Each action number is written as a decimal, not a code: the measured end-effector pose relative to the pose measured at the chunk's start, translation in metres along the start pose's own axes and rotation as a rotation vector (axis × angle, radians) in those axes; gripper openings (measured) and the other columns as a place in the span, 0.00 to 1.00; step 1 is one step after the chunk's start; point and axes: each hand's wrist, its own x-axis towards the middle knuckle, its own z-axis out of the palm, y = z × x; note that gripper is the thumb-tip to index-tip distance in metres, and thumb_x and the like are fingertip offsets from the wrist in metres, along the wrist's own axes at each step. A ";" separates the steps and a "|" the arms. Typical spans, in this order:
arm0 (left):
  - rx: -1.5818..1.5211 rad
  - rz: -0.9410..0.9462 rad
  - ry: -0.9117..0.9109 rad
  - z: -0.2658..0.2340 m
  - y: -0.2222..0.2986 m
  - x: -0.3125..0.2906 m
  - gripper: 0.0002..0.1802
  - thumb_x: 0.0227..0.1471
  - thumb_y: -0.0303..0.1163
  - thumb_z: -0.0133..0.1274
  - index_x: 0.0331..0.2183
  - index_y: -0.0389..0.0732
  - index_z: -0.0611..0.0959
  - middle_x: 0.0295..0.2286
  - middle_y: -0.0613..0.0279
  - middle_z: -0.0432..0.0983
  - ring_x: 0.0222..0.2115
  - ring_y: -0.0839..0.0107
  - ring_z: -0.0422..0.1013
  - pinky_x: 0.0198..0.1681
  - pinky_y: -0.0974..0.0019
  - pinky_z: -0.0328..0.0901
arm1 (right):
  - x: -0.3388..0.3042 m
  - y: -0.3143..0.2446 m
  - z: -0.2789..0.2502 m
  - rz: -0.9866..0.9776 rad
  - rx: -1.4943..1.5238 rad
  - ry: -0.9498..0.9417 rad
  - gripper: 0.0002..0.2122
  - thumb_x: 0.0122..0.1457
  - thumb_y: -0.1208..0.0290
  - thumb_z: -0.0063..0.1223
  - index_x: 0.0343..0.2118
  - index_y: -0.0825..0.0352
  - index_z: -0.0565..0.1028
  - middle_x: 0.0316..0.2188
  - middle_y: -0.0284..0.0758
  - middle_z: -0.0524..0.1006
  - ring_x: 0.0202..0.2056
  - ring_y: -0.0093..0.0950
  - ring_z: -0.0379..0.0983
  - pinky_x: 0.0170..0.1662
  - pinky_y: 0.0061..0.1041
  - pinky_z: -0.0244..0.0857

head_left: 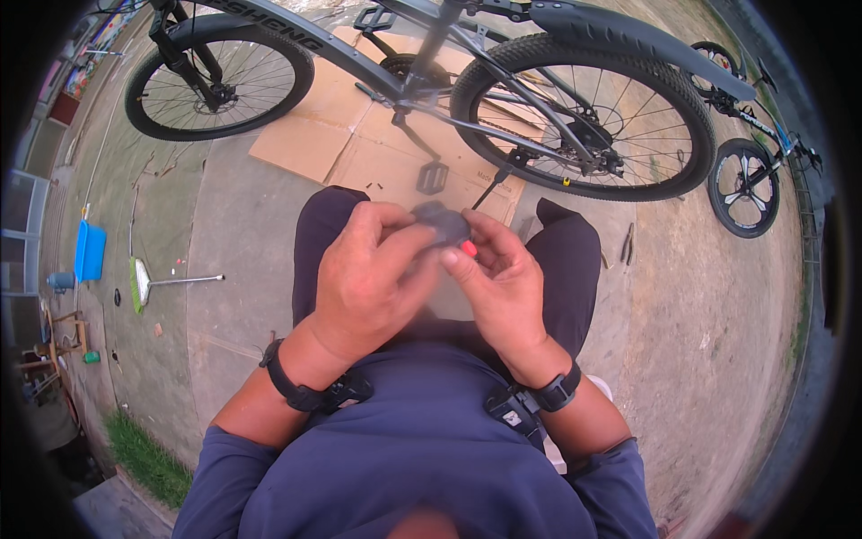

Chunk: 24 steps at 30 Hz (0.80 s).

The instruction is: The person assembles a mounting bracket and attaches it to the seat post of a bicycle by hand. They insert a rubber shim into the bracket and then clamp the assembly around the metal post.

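Head view gives me a blurred dark piece [440, 223] between the fingers, gripped by the left hand [364, 269] and right hand [498, 274], neither nearer; a red bit [469, 248] sits by the right thumb. Its long axis I can't tell.

You have two hands, your left hand [364, 269] and your right hand [505, 283], and two wrist straps [285, 377]. You face two bicycles, one grey bicycle [359, 61] ahead and one second bicycle [770, 136] far right, with two wheels [218, 92] each. Count two pedals [433, 178] on the nearer one, one blue tub [90, 251] and one broom [139, 286] at left.
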 end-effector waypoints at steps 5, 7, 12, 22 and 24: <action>0.020 0.032 0.006 0.000 0.000 0.003 0.16 0.40 0.19 0.66 0.36 0.38 0.83 0.35 0.56 0.74 0.29 0.61 0.75 0.30 0.64 0.70 | -0.002 0.001 0.001 -0.009 0.034 -0.007 0.25 0.56 0.73 0.69 0.56 0.73 0.72 0.47 0.40 0.78 0.46 0.24 0.75 0.47 0.25 0.75; 0.040 0.062 -0.003 0.000 -0.003 0.002 0.17 0.41 0.21 0.66 0.37 0.38 0.83 0.36 0.56 0.74 0.27 0.64 0.76 0.29 0.65 0.71 | -0.003 0.000 0.001 -0.016 0.035 -0.018 0.25 0.56 0.73 0.69 0.56 0.73 0.72 0.48 0.40 0.78 0.46 0.24 0.75 0.48 0.25 0.75; 0.032 0.020 0.024 -0.001 0.000 0.002 0.16 0.39 0.18 0.65 0.35 0.38 0.83 0.34 0.56 0.74 0.29 0.60 0.75 0.29 0.63 0.70 | -0.002 -0.005 0.001 -0.024 -0.003 -0.042 0.26 0.56 0.73 0.69 0.56 0.73 0.72 0.49 0.39 0.78 0.47 0.24 0.75 0.50 0.25 0.74; 0.036 0.026 -0.005 0.001 0.000 -0.001 0.15 0.41 0.22 0.66 0.36 0.39 0.84 0.34 0.59 0.73 0.28 0.63 0.75 0.29 0.64 0.70 | -0.002 0.005 -0.005 0.044 0.083 -0.043 0.25 0.57 0.72 0.68 0.57 0.72 0.73 0.50 0.37 0.78 0.47 0.22 0.74 0.52 0.24 0.71; 0.022 0.024 -0.015 0.002 0.002 -0.001 0.16 0.41 0.20 0.66 0.37 0.38 0.84 0.34 0.57 0.74 0.28 0.62 0.74 0.28 0.64 0.69 | -0.002 0.007 -0.006 0.052 0.076 -0.039 0.25 0.58 0.72 0.67 0.57 0.72 0.73 0.49 0.37 0.78 0.47 0.21 0.74 0.52 0.23 0.70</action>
